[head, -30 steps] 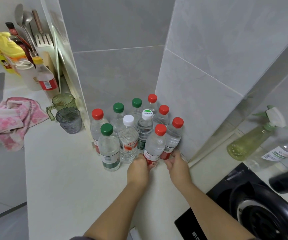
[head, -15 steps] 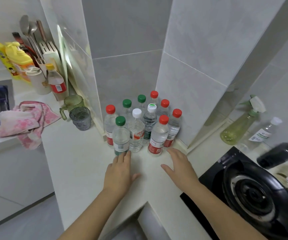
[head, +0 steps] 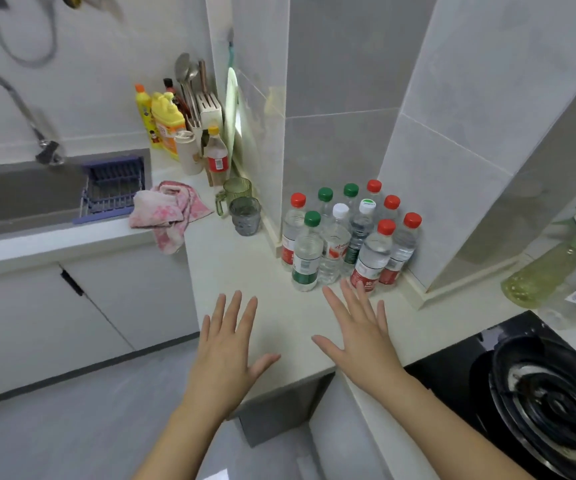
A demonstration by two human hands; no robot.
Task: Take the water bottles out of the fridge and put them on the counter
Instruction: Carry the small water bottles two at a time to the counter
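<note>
while 10 water bottles [head: 335, 247] crowd the counter [head: 241, 271], left hand [head: 226, 355] and right hand [head: 362, 337] spread empty.

bright, even indoor light, soft shadows; wide-angle bending at the edges, slight motion blur.

Clear plastic water bottles [head: 335, 244] stood on a smooth matt counter [head: 245, 268]; glossy tiles [head: 452, 98] behind; pink cloth towel [head: 167, 211] at left.

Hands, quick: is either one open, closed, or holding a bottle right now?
Left hand: open, fingers spread, holding nothing.
Right hand: open, fingers spread, holding nothing.
</note>
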